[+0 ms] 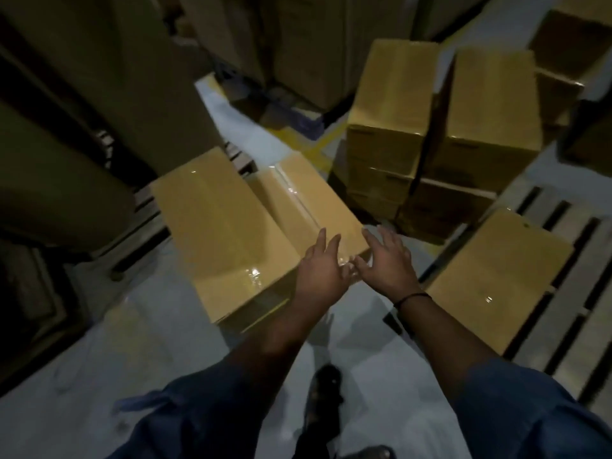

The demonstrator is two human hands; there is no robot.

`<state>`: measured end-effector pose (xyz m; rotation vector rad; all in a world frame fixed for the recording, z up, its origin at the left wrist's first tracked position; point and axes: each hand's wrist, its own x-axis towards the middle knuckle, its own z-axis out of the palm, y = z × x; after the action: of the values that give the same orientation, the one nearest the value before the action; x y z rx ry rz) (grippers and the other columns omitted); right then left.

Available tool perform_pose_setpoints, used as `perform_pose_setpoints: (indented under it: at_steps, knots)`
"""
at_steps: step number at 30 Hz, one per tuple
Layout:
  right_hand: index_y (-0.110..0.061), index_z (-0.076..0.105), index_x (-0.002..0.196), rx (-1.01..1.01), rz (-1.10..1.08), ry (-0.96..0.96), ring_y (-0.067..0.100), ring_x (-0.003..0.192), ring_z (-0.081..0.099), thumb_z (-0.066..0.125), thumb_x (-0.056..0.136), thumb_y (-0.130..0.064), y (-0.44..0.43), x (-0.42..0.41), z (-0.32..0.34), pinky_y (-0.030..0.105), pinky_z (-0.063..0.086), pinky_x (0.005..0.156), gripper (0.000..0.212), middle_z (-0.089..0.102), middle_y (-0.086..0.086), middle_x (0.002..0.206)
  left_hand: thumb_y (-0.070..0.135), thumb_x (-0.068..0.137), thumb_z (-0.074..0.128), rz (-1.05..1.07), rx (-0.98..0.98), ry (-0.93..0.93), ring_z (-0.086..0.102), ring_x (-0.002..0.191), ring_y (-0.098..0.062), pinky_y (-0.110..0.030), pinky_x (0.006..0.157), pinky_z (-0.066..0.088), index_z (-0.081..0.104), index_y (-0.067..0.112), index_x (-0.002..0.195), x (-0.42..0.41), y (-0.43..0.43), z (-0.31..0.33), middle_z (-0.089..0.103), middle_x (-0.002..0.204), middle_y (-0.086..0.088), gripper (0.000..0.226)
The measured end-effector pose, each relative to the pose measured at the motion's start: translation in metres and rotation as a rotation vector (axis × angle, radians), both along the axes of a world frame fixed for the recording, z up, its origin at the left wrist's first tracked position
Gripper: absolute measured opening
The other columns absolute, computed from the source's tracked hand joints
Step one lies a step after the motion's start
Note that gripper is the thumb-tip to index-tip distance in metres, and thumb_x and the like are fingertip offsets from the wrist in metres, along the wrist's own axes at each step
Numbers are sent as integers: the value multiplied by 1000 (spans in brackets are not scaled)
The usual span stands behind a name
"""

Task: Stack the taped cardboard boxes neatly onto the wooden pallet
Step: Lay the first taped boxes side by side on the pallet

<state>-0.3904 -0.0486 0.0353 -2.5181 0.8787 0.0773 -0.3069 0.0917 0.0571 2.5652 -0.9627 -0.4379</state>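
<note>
Two taped cardboard boxes lie side by side in front of me: a larger one on the left and a tilted one to its right, clear tape shining along its top. My left hand and my right hand reach out with fingers spread over the tilted box's near corner; whether they touch it is unclear. At the right a wooden pallet carries one taped box.
Two stacks of taped boxes stand beyond, on the floor. Tall dark cartons wall the left side. Another pallet's slats show under the left boxes. Grey floor and my foot are below.
</note>
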Motion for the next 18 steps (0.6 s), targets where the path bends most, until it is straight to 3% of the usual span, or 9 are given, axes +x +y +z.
perform_pose_setpoints:
  at_steps: [9, 18]
  knots:
    - [-28, 32, 157, 14, 302, -15, 29, 150, 20, 54, 95, -54, 99, 136, 16, 49, 26, 118, 71, 25, 6, 164, 46, 96, 63, 424, 35, -5, 43, 142, -34, -47, 112, 43, 35, 24, 157, 102, 145, -6, 18, 171, -7, 71]
    - [-28, 31, 157, -24, 386, 44, 33, 151, 21, 59, 93, -56, 125, 224, -18, 50, 29, 119, 76, 14, 9, 168, 55, 93, 64, 637, 101, 106, 30, 147, -45, -57, 117, 35, 28, 25, 160, 171, 196, -50, 13, 170, -9, 82]
